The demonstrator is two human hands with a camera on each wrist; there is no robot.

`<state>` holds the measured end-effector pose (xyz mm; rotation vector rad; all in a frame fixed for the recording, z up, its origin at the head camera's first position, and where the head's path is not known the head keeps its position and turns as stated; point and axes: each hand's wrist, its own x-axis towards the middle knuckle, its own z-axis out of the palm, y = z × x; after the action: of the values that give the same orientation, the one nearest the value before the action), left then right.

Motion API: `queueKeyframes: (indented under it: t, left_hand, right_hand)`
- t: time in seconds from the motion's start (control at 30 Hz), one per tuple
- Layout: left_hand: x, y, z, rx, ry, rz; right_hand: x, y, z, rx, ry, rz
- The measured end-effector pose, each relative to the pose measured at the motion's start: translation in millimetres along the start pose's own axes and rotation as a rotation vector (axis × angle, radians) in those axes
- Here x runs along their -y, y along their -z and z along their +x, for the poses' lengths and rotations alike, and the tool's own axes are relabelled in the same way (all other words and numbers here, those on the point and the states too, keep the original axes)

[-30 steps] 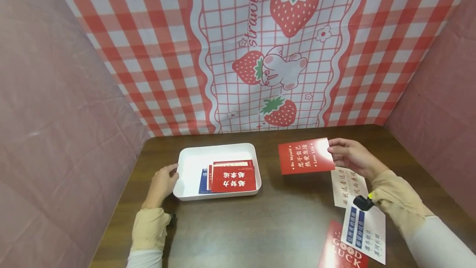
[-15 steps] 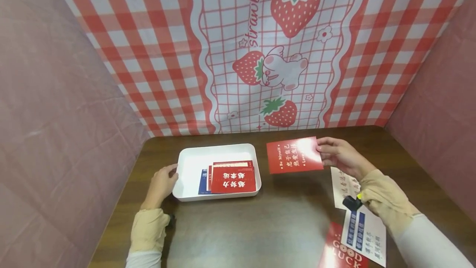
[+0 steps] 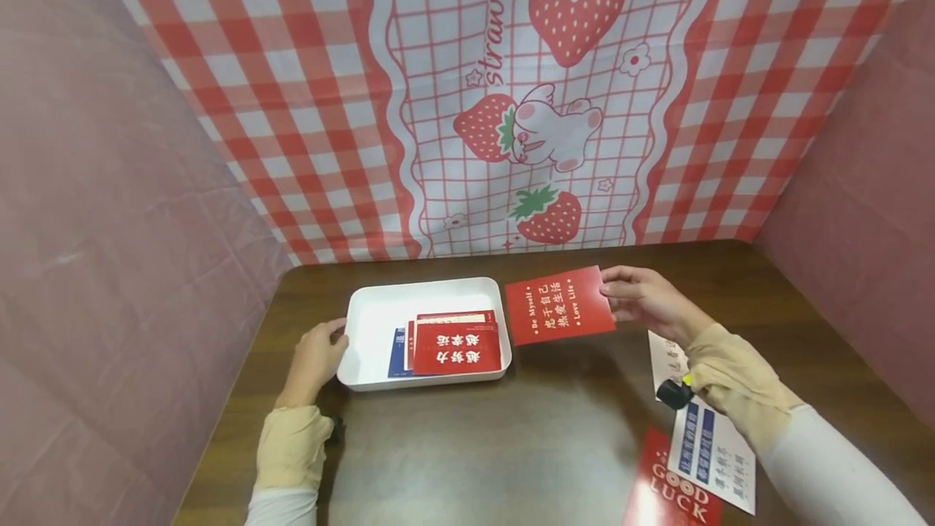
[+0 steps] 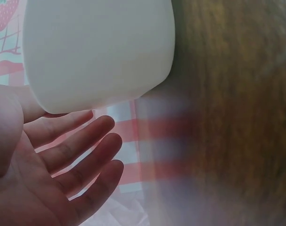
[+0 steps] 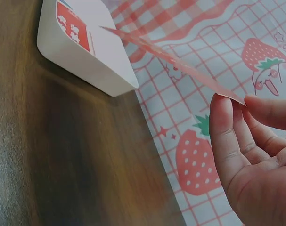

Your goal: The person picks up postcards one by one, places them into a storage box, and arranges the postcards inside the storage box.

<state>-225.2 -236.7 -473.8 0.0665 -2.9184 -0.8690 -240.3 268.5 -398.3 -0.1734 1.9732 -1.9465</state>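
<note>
My right hand (image 3: 650, 299) pinches a red card (image 3: 558, 304) with white lettering by its right edge, thumb on one side and fingers on the other in the right wrist view. The raised card's left edge is close to the right side of a white tray (image 3: 376, 327). Inside that tray lie a red card (image 3: 456, 350) on top, more red-edged cards under it and a blue card (image 3: 397, 351). My left hand (image 3: 314, 364) is at the tray's left side; in the left wrist view its relaxed fingers (image 4: 98, 183) spread below the tray, and the thumb tip is hidden behind it.
On the table's right side lie a cream card (image 3: 665, 360) partly behind my right wrist, a white card with blue bands (image 3: 719, 461) and a red "Good Luck" card (image 3: 653, 481), overlapping. A strawberry-print cloth (image 3: 453, 185) hangs behind the table (image 3: 467, 445).
My right hand has carried the red card leftward, from well right of the tray to just beside it. The left hand stays at the tray's left side.
</note>
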Motion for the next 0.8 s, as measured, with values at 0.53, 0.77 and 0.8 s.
queueKeyframes:
  t: [0.53, 0.77, 0.8]
  left_hand:
    - [0.2, -1.5, 1.0, 0.015, 0.002, 0.007]
    - [-1.7, -2.4, 1.2, 0.013, 0.003, 0.004]
    - [-2.0, -2.5, 1.1, 0.013, 0.003, 0.003]
  right_hand:
    - [4, -25, 14.3, -0.051, -0.003, 0.031]
    - [2, -37, 22.5, -0.053, -0.002, 0.04]
    - [1, -38, 23.7, -0.052, -0.004, 0.046]
